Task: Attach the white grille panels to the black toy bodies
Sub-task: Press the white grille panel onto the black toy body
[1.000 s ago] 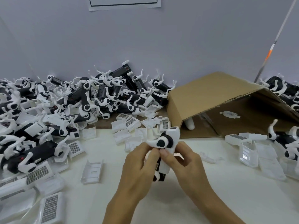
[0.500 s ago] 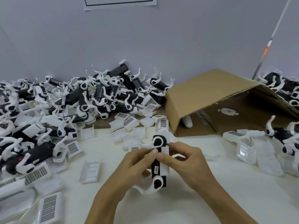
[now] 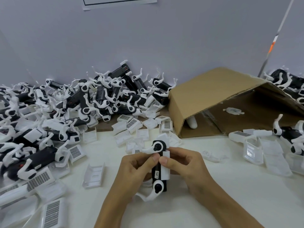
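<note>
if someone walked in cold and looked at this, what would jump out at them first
Front and centre, the left hand and right hand hold a black toy body upright above the white table, a white grille panel pressed along its right side. Behind on the left, a big pile of black and white toy bodies lies heaped against the wall. At right a cardboard box lies tipped on its side, its opening facing the person.

Even, soft overhead light; wall (image 3: 148,38) reads flat grey-lilac, no glare. White tabletop (image 3: 238,186) bright but not blown out. Faint diffuse shadows under the hands and loose parts. Inside of the cardboard box (image 3: 205,96) falls dark. Wide-angle bending at the edges: pole (image 3: 278,33) at right leans. Left-edge pile of toy bodies (image 3: 19,145) smeared, soft; centre reasonably sharp.
</note>
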Demonstrator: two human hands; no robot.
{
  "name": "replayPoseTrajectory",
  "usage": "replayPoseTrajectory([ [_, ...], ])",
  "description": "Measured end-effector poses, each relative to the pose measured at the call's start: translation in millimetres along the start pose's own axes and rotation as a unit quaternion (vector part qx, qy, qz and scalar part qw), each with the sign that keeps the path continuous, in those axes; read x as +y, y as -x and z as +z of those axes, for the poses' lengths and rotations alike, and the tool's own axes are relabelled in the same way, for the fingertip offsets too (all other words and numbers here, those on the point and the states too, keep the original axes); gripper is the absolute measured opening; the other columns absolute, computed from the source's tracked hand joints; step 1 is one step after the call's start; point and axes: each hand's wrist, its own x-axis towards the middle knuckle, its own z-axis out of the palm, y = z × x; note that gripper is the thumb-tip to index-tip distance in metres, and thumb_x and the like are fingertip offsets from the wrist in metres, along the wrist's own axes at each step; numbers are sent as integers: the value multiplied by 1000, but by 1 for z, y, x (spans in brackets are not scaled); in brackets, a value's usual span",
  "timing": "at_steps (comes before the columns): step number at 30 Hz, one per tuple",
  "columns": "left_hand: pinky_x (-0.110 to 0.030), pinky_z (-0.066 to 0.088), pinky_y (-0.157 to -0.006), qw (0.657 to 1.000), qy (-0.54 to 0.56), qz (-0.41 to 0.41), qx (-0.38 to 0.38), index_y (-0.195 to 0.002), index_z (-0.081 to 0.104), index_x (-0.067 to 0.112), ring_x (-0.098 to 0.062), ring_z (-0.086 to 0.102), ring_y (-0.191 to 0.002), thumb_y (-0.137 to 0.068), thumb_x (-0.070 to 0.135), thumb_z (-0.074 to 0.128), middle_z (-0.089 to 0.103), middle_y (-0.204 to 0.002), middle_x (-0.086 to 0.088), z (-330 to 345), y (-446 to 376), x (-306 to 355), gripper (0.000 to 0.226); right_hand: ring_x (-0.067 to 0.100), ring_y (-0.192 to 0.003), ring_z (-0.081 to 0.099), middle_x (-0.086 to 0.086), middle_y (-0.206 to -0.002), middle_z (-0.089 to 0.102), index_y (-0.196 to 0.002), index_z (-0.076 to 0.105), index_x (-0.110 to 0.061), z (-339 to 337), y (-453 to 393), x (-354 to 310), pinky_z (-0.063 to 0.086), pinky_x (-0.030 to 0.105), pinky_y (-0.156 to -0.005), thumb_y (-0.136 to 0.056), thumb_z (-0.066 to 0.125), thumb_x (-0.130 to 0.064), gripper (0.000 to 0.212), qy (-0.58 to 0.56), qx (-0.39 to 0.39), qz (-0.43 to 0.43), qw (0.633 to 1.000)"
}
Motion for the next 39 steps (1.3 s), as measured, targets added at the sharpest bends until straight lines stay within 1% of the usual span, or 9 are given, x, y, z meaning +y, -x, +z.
replayPoseTrajectory([
  [6, -11, 49, -59, 1000, -9, -5, -5, -92, 82, 28, -4, 71, -68, -82, 39, 73, 78, -78, 3, -2, -2, -4, 18, 26, -107, 71, 9, -109, 76, -110, 74, -17, 7, -3, 6, 57, 49, -96, -74, 78, -48, 48, -8, 40, 33, 999],
  [9, -14, 50, -63, 999, -41, -12, -16, -95, 81, 34, -5, 71, -75, -70, 54, 77, 79, -84, 4, -4, -4, -6, 32, 21, -99, 74, 3, -100, 78, -99, 80, -20, 5, -3, -2, 60, 42, -89, -85, 71, -59, 42, 58, 32, 36, 997],
  [12, -14, 51, -65, 998, -42, -3, -36, -98, 80, 34, -5, 73, -78, -72, 51, 78, 78, -84, 6, -2, -4, -7, 31, 19, -90, 74, 0, -89, 79, -91, 81, -17, 7, 0, -4, 61, 37, -78, -76, 67, -58, 46, 82, 79, 0, 993],
  [18, -29, 57, -87, 999, -10, 10, -40, -112, 78, 32, -21, 73, -104, -78, 55, 77, 78, -106, -3, 3, -3, -11, 42, 24, -89, 75, 2, -86, 79, -87, 81, -23, 13, 2, 0, 60, 52, -85, -65, 80, -62, 45, 50, 151, -27, 987],
  [21, -36, 58, -83, 1000, -1, 1, -17, -107, 79, 28, -26, 74, -97, -74, 62, 78, 78, -98, -9, 2, -4, -14, 48, 19, -89, 74, 0, -90, 79, -91, 80, -25, 9, 0, 0, 61, 42, -82, -65, 74, -65, 48, 65, 104, -15, 992],
  [25, -24, 54, -64, 999, 42, -12, 5, -86, 80, 21, -16, 71, -73, -68, 63, 83, 76, -78, -3, -1, -8, -15, 46, 16, -87, 73, -5, -95, 77, -98, 80, -31, 2, 2, -3, 60, 36, -78, -64, 80, -60, 45, 127, 18, 11, 992],
  [30, -26, 55, -66, 999, 33, -16, -13, -89, 80, 16, -21, 73, -76, -70, 62, 82, 77, -81, -7, -2, -9, -18, 49, 20, -86, 74, -2, -92, 77, -88, 81, -27, 1, 4, -1, 61, 47, -81, -60, 84, -55, 39, 122, 60, -18, 991],
  [35, -24, 53, -66, 999, 47, -6, -24, -84, 80, 16, -17, 71, -74, -75, 58, 80, 75, -78, -4, 10, -8, -15, 42, 28, -73, 72, 5, -74, 75, -75, 76, -23, 1, 7, 3, 58, 41, -65, -51, 87, -49, 37, 83, 120, -33, 989],
  [39, -34, 55, -69, 999, 51, -15, -10, -87, 79, 11, -24, 71, -77, -74, 61, 80, 76, -83, -11, 10, -8, -17, 51, 21, -74, 72, 6, -79, 75, -80, 76, -20, 0, 5, -1, 56, 32, -62, -53, 87, -46, 39, 53, 86, -9, 995],
])
